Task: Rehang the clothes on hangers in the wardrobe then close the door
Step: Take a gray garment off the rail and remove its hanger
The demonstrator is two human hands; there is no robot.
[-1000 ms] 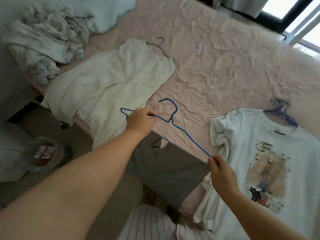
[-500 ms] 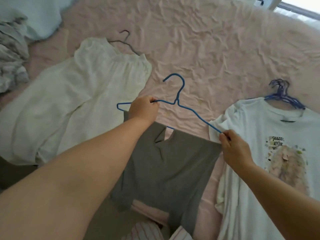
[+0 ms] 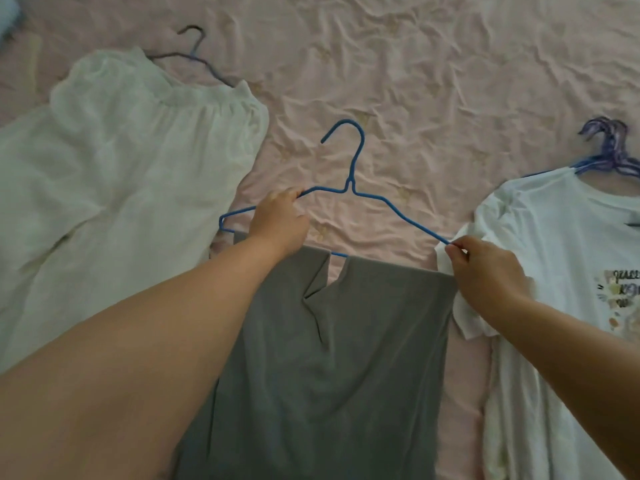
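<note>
A crumpled pale pink bedsheet (image 3: 433,81) fills the view, with clothes laid out across it. In the middle lies your grey knit garment (image 3: 332,358), folded over the bottom bar of a thin blue wire hanger (image 3: 353,188), whose hook points away from you. Your left hand (image 3: 277,225) is curled round the hanger's left shoulder, fingers wrapped over the wire. Your right hand (image 3: 485,268) pinches the tip of the right shoulder between thumb and fingertips, just at the sleeve of the white printed T-shirt (image 3: 571,289), which lies to the right with several purple-blue hangers (image 3: 609,154) at its collar. To the left is a cream gathered blouse (image 3: 131,161) on a dark wire hanger (image 3: 194,46).

The step in hand looks like settling the grey garment on the bar before you lift it. The upper fold shows a notch and a crease near the middle, so smooth that out and centre the cloth between the two shoulders; off-centre, it will likely slide toward one end when the hanger tips. Keep the wire level as you raise it, and mind the T-shirt sleeve under your right fingers so you do not drag it along. Move one hand to the hook only once the cloth hangs evenly. The wardrobe is out of view.
</note>
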